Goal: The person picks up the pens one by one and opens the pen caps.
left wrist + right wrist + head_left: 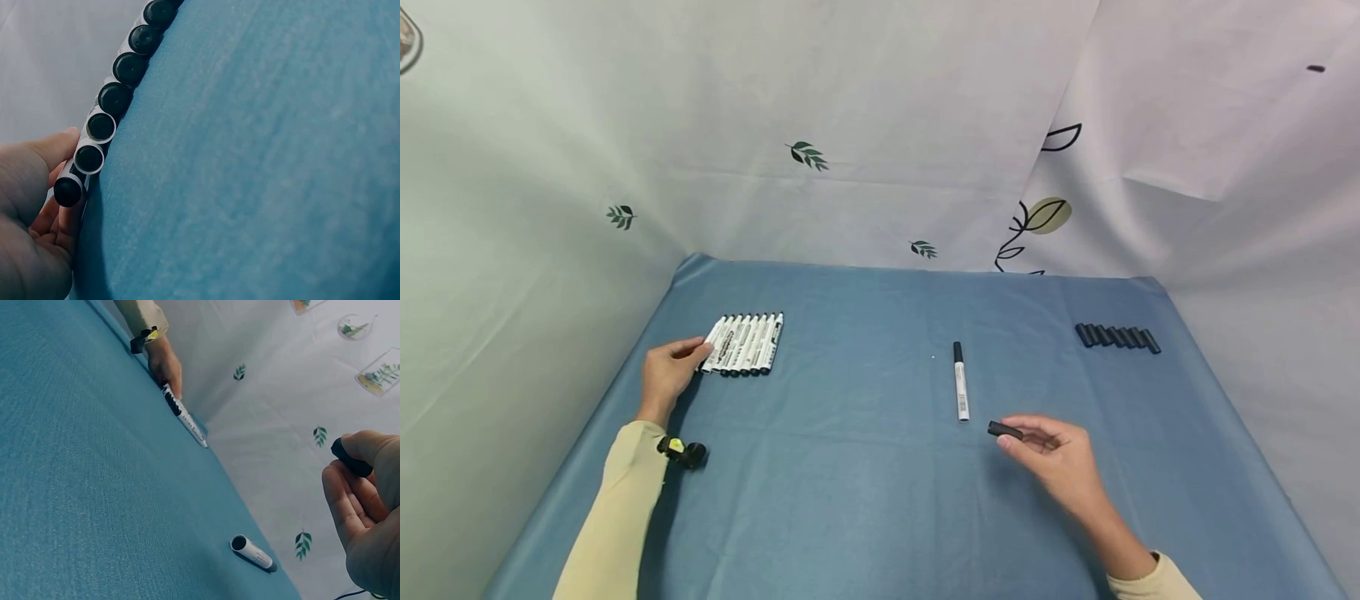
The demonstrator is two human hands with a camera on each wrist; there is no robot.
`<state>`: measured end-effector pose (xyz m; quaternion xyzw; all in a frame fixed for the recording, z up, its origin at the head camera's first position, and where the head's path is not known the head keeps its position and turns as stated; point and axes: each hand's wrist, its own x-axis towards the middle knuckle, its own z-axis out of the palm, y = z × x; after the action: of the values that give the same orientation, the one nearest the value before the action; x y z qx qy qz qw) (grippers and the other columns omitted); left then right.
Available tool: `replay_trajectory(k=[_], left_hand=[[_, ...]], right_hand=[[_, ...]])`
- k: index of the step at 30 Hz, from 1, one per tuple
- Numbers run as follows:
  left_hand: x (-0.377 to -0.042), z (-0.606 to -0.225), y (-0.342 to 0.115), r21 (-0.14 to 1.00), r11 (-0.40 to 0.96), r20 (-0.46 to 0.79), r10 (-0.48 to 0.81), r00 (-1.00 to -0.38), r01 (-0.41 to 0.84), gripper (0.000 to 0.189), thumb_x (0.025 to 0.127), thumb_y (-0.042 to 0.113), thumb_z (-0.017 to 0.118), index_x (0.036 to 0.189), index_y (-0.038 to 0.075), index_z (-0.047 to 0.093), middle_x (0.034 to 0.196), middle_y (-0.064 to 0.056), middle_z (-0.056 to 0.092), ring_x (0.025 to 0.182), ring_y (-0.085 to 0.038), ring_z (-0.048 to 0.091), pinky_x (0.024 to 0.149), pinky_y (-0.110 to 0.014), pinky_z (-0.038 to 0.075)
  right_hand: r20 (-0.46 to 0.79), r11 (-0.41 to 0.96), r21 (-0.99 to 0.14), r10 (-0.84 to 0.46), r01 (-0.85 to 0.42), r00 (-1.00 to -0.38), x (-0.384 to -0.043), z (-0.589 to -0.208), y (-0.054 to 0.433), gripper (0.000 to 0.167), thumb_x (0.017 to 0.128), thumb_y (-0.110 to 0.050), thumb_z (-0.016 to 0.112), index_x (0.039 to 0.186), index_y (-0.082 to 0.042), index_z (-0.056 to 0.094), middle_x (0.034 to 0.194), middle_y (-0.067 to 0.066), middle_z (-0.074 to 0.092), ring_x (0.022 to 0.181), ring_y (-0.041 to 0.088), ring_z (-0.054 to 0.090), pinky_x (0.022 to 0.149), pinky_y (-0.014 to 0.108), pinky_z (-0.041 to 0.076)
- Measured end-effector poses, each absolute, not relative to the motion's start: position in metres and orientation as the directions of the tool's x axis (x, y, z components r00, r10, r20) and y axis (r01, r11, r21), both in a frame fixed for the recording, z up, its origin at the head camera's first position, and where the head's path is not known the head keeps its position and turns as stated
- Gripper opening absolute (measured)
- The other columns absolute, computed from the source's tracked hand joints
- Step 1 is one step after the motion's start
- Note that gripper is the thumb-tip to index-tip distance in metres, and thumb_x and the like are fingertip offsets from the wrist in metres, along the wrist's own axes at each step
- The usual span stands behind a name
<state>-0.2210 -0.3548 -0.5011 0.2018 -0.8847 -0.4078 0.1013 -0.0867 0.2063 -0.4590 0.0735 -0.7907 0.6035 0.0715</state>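
Note:
A row of several slim white markers lies side by side at the left, black ends toward me. My left hand is at the row's left end and pinches the outermost marker, thumb above and fingers beneath it. In the air right of centre, my right hand pinches a short black marker cap between thumb and fingers. Just beyond that cap a single white marker lies on the cloth with a black cap on its far end.
Several black caps lie in a slanted row at the far right of the blue cloth. Pale patterned curtains hang at the back and both sides. A black wrist device sits on the left sleeve.

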Motion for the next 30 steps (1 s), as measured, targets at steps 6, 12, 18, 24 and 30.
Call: replay_trajectory(k=[6,12,18,24,30], left_hand=[[-0.220,-0.500,-0.355,0.772,0.583,0.024,-0.424,-0.905,-0.253,0.048,0.098,0.040,0.068,0.131,0.005,0.070,0.129,-0.019,0.068,0.097,-0.009,0.058,0.068,-0.015,0.043],[-0.215,-0.503,-0.354,0.791,0.585,0.094,-0.409,-0.908,-0.182,0.050,0.098,0.042,0.067,0.131,0.005,0.070,0.128,-0.017,0.069,0.091,0.001,0.054,0.072,-0.015,0.044],[-0.207,-0.499,-0.342,0.828,0.555,0.229,-0.469,-0.853,-0.083,0.044,0.098,0.038,0.069,0.129,0.007,0.071,0.124,-0.015,0.070,0.091,0.003,0.054,0.070,-0.012,0.043],[-0.192,-0.484,-0.317,0.854,0.517,0.348,-0.490,-0.799,0.054,0.035,0.096,0.031,0.073,0.123,0.009,0.076,0.106,0.007,0.074,0.091,0.003,0.059,0.072,-0.012,0.044],[-0.170,-0.473,-0.284,0.866,0.474,0.399,-0.464,-0.791,0.159,0.026,0.095,0.019,0.074,0.118,0.008,0.078,0.097,0.025,0.069,0.084,0.002,0.061,0.070,-0.012,0.045]], right_hand=[[0.197,0.264,-0.944,-0.024,-0.197,-0.980,-0.087,-0.459,0.207,0.021,0.084,0.004,0.080,0.105,0.005,0.075,0.093,-0.009,0.074,0.074,0.008,0.072,0.063,0.025,0.058],[0.220,0.272,-0.938,-0.006,-0.213,-0.976,-0.090,-0.459,0.208,0.021,0.083,0.006,0.081,0.104,0.006,0.076,0.093,-0.010,0.074,0.075,0.007,0.072,0.064,0.023,0.058],[0.260,0.273,-0.933,0.057,-0.236,-0.964,-0.098,-0.458,0.212,0.022,0.082,0.008,0.080,0.103,0.008,0.075,0.094,-0.012,0.074,0.077,0.005,0.072,0.065,0.020,0.057],[0.310,0.324,-0.911,0.133,-0.254,-0.942,-0.106,-0.455,0.223,0.022,0.083,0.007,0.081,0.104,0.003,0.076,0.091,-0.012,0.074,0.073,0.005,0.071,0.062,0.018,0.055],[0.337,0.333,-0.906,0.196,-0.261,-0.921,-0.120,-0.455,0.234,0.022,0.083,0.006,0.081,0.105,0.003,0.077,0.091,-0.015,0.074,0.076,0.004,0.070,0.064,0.016,0.055]])
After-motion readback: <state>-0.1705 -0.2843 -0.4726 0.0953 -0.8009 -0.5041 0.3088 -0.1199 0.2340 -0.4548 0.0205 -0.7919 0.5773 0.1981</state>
